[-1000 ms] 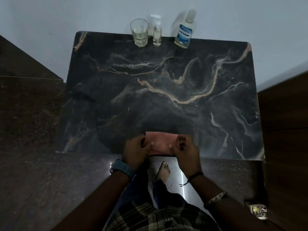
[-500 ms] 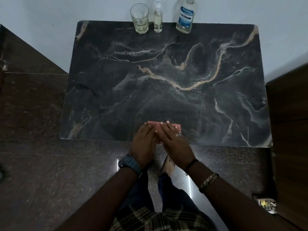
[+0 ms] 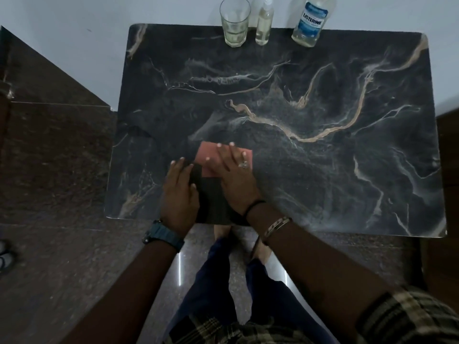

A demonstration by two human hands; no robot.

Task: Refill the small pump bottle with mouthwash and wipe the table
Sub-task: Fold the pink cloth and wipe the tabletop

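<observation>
A folded pink cloth lies flat on the dark marble table, near its front edge. My right hand presses flat on the cloth, fingers spread. My left hand rests flat on the table just left of the cloth, fingers apart, holding nothing. At the back edge stand a drinking glass with a little liquid, the small pump bottle and the Listerine mouthwash bottle; the tops of both bottles are cut off by the frame.
A pale wall runs behind the table. Dark polished stone floor surrounds it, with my legs and feet below the front edge. A wooden surface borders the right side. A sandal-like object lies at the far left.
Both hands pushed the cloth from the front edge further onto the table. My left hand slid off it to the left; my right hand stays flat on top.
</observation>
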